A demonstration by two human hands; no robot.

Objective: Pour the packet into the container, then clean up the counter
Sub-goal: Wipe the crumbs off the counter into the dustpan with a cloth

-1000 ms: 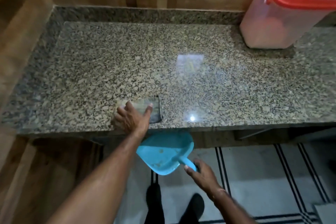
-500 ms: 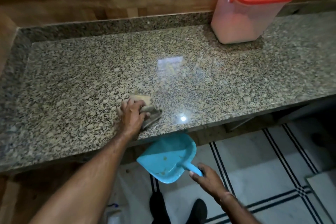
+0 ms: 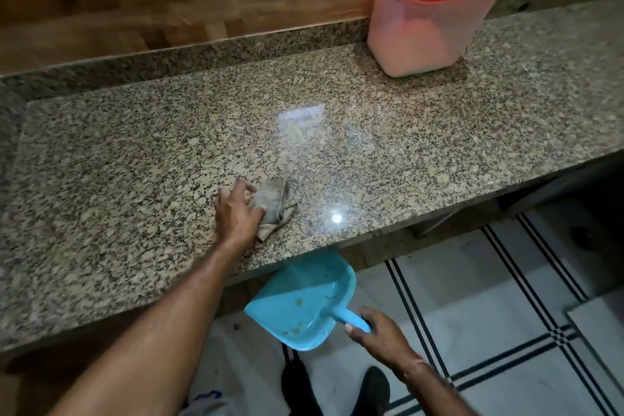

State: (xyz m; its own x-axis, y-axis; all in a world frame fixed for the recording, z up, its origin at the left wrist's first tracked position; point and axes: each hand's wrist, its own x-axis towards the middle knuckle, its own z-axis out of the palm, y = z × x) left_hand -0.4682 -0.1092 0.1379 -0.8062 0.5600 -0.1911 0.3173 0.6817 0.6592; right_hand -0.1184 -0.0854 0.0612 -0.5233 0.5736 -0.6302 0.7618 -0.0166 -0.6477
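A translucent container (image 3: 429, 27) with a closed red lid stands at the back right of the granite counter (image 3: 405, 152). My left hand (image 3: 238, 213) presses on a folded grey-brown cloth (image 3: 274, 201) near the counter's front edge, thumb against the cloth. Below that edge my right hand (image 3: 381, 336) grips the handle of a blue dustpan (image 3: 304, 304), which holds a few small crumbs. No packet is visible.
A wooden wall (image 3: 135, 0) rises behind the counter's granite backsplash. White floor tiles with black lines (image 3: 506, 297) lie below on the right. My dark shoes (image 3: 337, 388) show at the bottom, and a white bag is partly visible by my left arm.
The view has shifted left and down, so the container appears further left. My left hand has slid the cloth slightly away from the counter's edge. The dustpan stays under the edge.
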